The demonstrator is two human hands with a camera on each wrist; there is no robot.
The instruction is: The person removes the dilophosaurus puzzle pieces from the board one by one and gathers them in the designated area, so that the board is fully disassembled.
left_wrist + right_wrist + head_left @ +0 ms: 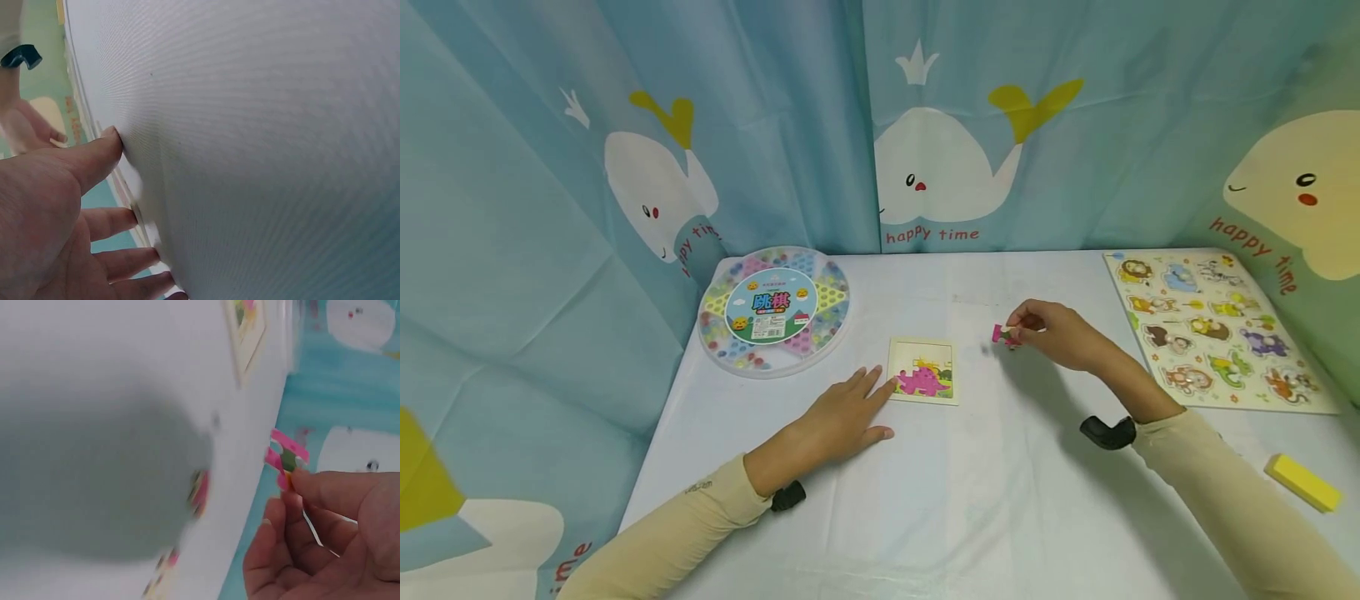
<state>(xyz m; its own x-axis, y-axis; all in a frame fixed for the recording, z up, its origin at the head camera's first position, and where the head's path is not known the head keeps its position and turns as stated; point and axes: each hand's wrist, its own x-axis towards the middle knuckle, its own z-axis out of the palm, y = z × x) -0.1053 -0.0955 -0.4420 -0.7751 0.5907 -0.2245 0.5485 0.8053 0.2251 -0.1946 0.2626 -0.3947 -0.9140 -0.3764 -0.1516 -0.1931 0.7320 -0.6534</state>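
Right hand (1057, 335) pinching pink-and-green puzzle piece (289, 444) above tabletop (910, 508); left hand (842, 418) lying with fingers spread, one touching puzzle tray (908, 351); round game case (772, 307) lying farther left.

- A children's play corner, by its toys and cloth — whether in a home or elsewhere cannot be told.
- Pale blue-green curtains (805, 142) surround the far side and both sides, printed with cartoon white whales (951, 167) and "happy time" in red lettering (932, 235).
- A table (985, 508) with a plain white surface reaches up to the curtains.
- Toys lie on it: a round Chinese checkers set (771, 304) at far left, a small dinosaur puzzle tray (910, 354) near the middle, and a large animal puzzle board (1191, 308) at far right.
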